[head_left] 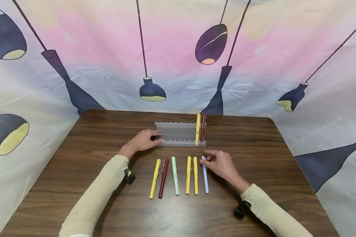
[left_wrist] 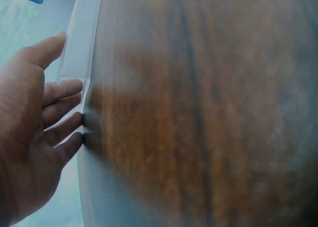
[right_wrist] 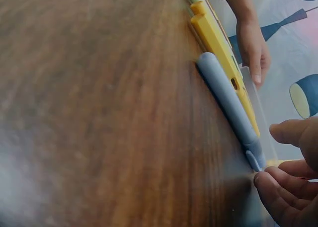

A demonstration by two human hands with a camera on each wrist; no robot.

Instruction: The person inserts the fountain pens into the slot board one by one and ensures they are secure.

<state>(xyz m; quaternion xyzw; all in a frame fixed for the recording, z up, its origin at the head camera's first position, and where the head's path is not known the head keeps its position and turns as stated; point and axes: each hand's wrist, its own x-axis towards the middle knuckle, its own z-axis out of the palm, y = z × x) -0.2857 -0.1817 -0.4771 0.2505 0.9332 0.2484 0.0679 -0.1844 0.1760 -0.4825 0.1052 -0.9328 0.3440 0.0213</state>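
Observation:
A clear ridged pen rack (head_left: 178,133) stands at the far side of the wooden table, with a yellow pen (head_left: 197,128) and a dark red pen (head_left: 203,128) upright at its right end. My left hand (head_left: 143,139) touches the rack's left end, fingers fairly straight. My right hand (head_left: 222,164) is at the cap end of a light blue pen (head_left: 205,179) lying on the table. In the right wrist view its fingertips (right_wrist: 263,180) are by the cap, the thumb apart from it. Whether they touch the cap is unclear.
Left of the light blue pen lie two yellow pens (head_left: 188,177), a pale green pen (head_left: 175,177), a dark red pen (head_left: 163,179) and another yellow pen (head_left: 155,179). A printed cloth (head_left: 112,59) hangs behind the table (head_left: 106,210).

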